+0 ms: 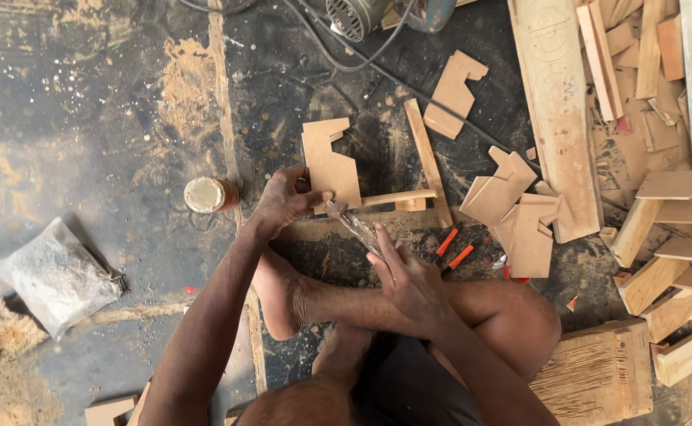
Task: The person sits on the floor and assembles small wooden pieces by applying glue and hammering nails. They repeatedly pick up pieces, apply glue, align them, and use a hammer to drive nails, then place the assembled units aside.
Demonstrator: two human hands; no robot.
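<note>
1. The dark floor (pixel 86 118) is streaked with sawdust, and the person sits on it with legs folded and a bare foot (pixel 283 296) forward, at the near middle.
2. A long plank (pixel 557 118) lies far right, with stacked wooden blocks (pixel 669 260) at the right edge; these look ready-cut.
3. Several flat notched cut-outs (pixel 512 209) lie loose to the right of the hands, and one more (pixel 455 93) lies farther off. By the look of it, they are shaped but not yet joined to anything.
4. The left hand (pixel 287 197) is closed on the near edge of one notched board (pixel 330 162), pressing it where it meets a thin wooden strip (pixel 397 197). This joint looks like the piece in progress, only partly made.
5. The right hand (pixel 409 276) is wrapped around a slim tool (pixel 354 225), its tip touching the joint just beside the left thumb. What kind of tool it is, I cannot tell.
6. Pliers with orange handles (pixel 452 248) lie unused just right of the right hand.
7. A small capped jar (pixel 208 195) stands left of the left hand; a plastic bag (pixel 54 276) lies farther left.
</note>
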